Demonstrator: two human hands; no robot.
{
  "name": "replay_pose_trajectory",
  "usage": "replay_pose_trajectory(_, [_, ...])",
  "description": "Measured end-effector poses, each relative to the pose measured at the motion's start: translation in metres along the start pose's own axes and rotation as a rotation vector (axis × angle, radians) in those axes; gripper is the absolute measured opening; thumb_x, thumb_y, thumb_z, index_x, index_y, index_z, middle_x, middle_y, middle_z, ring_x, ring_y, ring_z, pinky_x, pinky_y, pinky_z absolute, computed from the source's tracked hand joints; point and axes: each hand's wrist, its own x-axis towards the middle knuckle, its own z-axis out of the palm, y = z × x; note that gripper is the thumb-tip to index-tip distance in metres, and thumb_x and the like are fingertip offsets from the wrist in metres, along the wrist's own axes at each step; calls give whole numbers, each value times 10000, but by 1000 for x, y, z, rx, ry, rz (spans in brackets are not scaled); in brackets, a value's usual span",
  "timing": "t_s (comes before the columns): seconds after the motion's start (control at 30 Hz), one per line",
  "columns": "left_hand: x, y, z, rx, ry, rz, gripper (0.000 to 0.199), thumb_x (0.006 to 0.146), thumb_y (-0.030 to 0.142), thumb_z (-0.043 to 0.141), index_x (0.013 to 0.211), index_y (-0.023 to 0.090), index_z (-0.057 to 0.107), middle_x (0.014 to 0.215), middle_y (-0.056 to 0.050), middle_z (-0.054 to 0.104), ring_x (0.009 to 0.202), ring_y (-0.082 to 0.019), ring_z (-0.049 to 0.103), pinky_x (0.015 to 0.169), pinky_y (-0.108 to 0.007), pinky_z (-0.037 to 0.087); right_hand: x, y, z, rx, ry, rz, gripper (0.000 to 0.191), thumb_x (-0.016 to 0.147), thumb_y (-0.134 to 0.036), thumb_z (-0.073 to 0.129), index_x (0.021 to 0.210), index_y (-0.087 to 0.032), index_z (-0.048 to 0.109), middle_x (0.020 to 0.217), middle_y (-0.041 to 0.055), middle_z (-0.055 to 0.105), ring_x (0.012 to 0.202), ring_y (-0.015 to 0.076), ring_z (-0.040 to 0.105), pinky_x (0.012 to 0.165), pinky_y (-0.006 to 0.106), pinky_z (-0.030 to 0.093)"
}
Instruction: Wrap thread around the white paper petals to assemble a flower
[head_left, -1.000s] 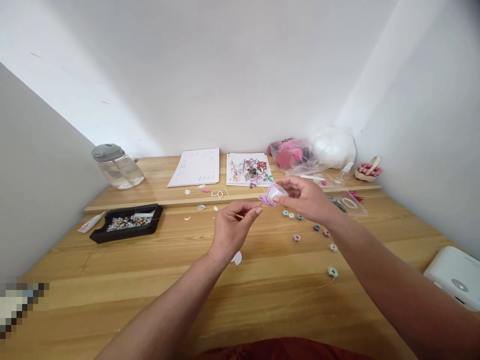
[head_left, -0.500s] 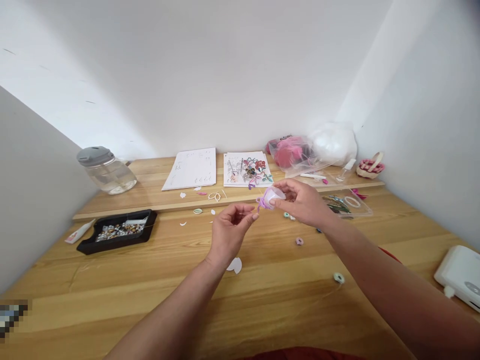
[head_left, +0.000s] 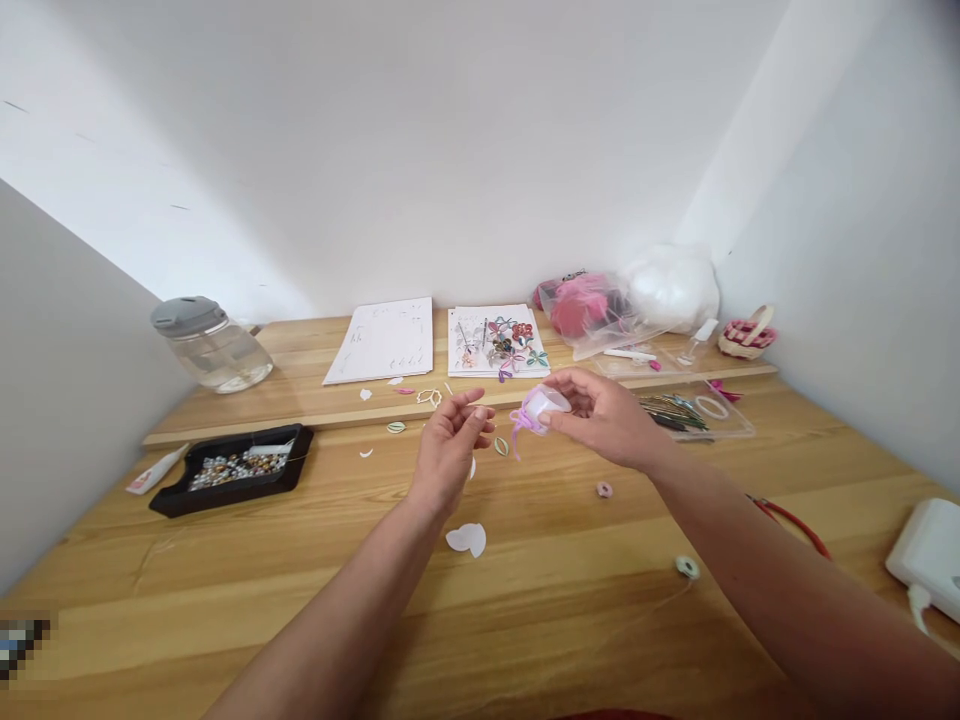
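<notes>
Gripped a small white piece [head_left: 547, 403] in the right hand [head_left: 611, 418], with the thumb on its near side and the fingers curved round behind, raised over the worktop [head_left: 525, 630]. Let lilac cord [head_left: 517, 430] hang from its left end, near the left hand [head_left: 444, 450], without contact. Held that hand loosely curled, with the thumb close to the fingertips; could not tell of any fine thread pinched there. Had a green leaf-shaped outline [head_left: 496, 446] lying between the hands.
</notes>
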Motion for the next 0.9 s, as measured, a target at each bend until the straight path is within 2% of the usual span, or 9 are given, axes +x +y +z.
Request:
replay_pose_trajectory(0.13, [6,8,-5,-16,-146,-57,538,757,312,765,1251,190,593,1057,-76,703,842,-133,647,693,-239,493,-2,-6,-2,157,-31,54,358,788,-298,716,1124,-225,615,1073,49,720,901,186,700,778,303,557])
replay_pose_trajectory(0.27, [16,16,-7,-28,-119,-109,452,723,183,738,1167,173,657,1048,-82,707,822,-121,647,735,-249,488,-4,-12,-7,264,-63,80,352,773,-252,716,1108,-216,616,1031,40,704,889,172,680,738,270,545])
replay_pose_trajectory(0.37, [23,27,-3,-14,-203,-77,384,770,268,748,1144,198,690,1122,-85,697,887,-127,643,775,-256,479,-6,-14,-9,323,-111,63,339,786,-259,699,1112,-215,614,1006,39,682,844,161,656,672,254,532])
replay_pose_trajectory(0.43, [25,34,2,22,-291,-33,366,793,348,754,1133,222,706,1151,-78,693,936,-135,636,779,-248,464,-6,-15,-9,332,-121,67,332,791,-271,688,1109,-209,613,983,39,671,762,144,633,630,253,520])
replay_pose_trajectory(0.5, [25,39,7,59,-326,-6,341,810,419,738,1091,226,725,1162,-76,693,958,-143,630,764,-242,452,-6,-16,-9,317,-110,83,318,786,-271,679,1089,-198,615,965,39,668,677,122,606,609,256,510])
replay_pose_trajectory(0.63, [20,40,14,124,-310,-6,325,789,479,745,932,188,740,1051,-72,714,883,-137,626,709,-234,440,-6,-19,-6,275,-71,121,311,754,-277,688,1044,-195,609,916,30,666,614,113,581,575,257,492])
replay_pose_trajectory(0.73, [16,38,15,51,-284,-18,320,742,466,787,794,164,698,898,-50,705,835,-133,636,710,-236,473,-5,-16,-4,235,-26,126,327,743,-294,698,1044,-208,604,908,20,680,634,125,599,571,256,491])
replay_pose_trajectory(0.83, [14,41,12,-64,-253,-25,335,740,471,788,808,168,663,842,-35,687,840,-152,666,695,-248,519,-4,-11,-4,108,74,109,323,743,-319,710,1038,-227,616,908,11,709,687,148,639,585,254,494])
replay_pose_trajectory(0.9, [13,45,8,-39,-219,-16,335,743,472,784,848,175,669,744,-18,652,794,-159,675,609,-224,504,-4,-6,-4,26,133,84,310,743,-337,718,1020,-233,626,913,11,723,731,164,661,610,263,504])
